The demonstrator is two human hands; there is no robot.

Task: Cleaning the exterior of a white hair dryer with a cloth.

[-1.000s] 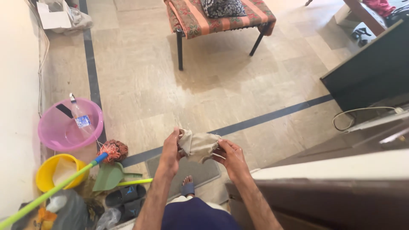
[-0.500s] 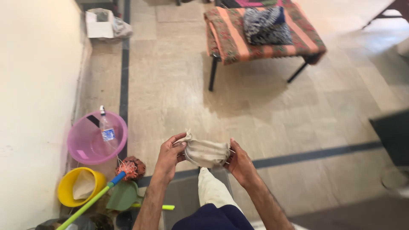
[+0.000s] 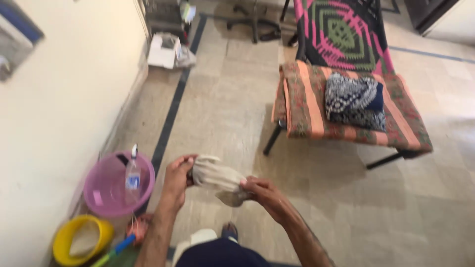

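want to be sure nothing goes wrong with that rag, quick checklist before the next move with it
1. Both hands on the cloth: ok. The left hand pinches one end of the beige cloth, the right hand the other.
2. Cloth off the floor: ok, held in the air.
3. Floor ahead: ok, bare tile up to the striped bench.
4. Clutter on the left: not ok. The pink basin with spray bottle and the yellow bucket stand close by.
5. Cloth wet or dry: cannot tell.
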